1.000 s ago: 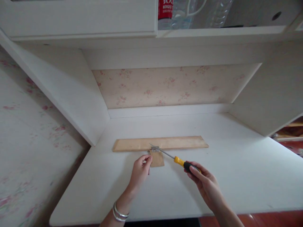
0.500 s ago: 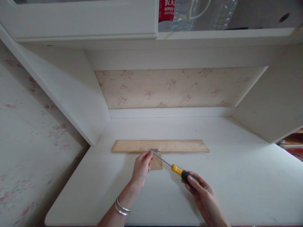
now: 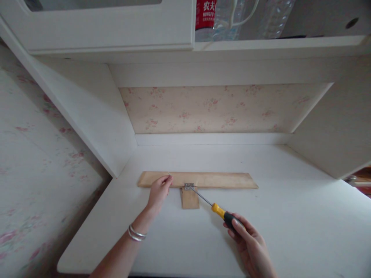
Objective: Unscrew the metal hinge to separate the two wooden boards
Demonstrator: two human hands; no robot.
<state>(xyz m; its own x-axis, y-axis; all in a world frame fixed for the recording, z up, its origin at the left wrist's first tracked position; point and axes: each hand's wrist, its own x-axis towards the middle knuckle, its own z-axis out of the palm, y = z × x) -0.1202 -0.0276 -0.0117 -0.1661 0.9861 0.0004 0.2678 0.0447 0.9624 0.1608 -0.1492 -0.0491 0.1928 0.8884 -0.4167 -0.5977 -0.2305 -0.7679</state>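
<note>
My right hand (image 3: 251, 241) is wrapped around the yellow and black handle of a screwdriver (image 3: 218, 211). Its shaft slants up to the left, and the tip meets a small metal hinge (image 3: 189, 186). That hinge lies across the joint between a long wooden board (image 3: 223, 180) and a short wooden piece (image 3: 190, 199) below it. To the left of the hinge, my left hand (image 3: 160, 190) is closed in a pinch over the long board. A thin light sliver pokes out above the fingertips, too small to name.
Both wooden pieces lie on a white desk top (image 3: 290, 224). White side panels stand left and right. Overhead is a shelf (image 3: 275, 44) with plastic bottles (image 3: 204, 19) and a white cabinet door (image 3: 110, 29). Floral wallpaper (image 3: 162, 112) covers the back.
My left hand has moved left, away from the hinge, uncovering it and the short wooden piece. The right hand keeps the screwdriver tip at the hinge.
</note>
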